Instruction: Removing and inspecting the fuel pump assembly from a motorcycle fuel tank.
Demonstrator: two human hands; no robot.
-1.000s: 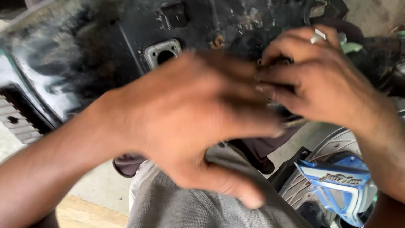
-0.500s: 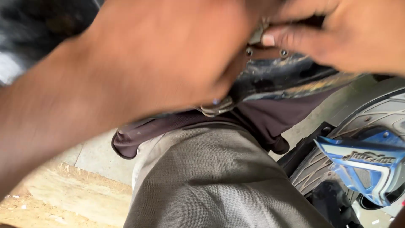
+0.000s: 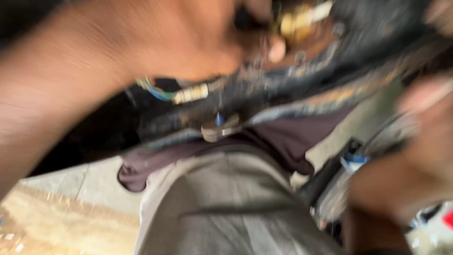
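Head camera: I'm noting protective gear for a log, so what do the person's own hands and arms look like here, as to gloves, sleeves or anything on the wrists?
Both are bare. The left hand shows no glove, and its forearm no sleeve. The right hand looks ungloved too. Heavy motion blur hides any ring or watch.

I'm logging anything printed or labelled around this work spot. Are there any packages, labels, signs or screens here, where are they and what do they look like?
No package, sign or screen shows.
Possible sticker: low right, on a dark part beside the right hand; small blue and white patch, too blurred to confirm.
Red patch: right edge, low; cut off, kind unclear.
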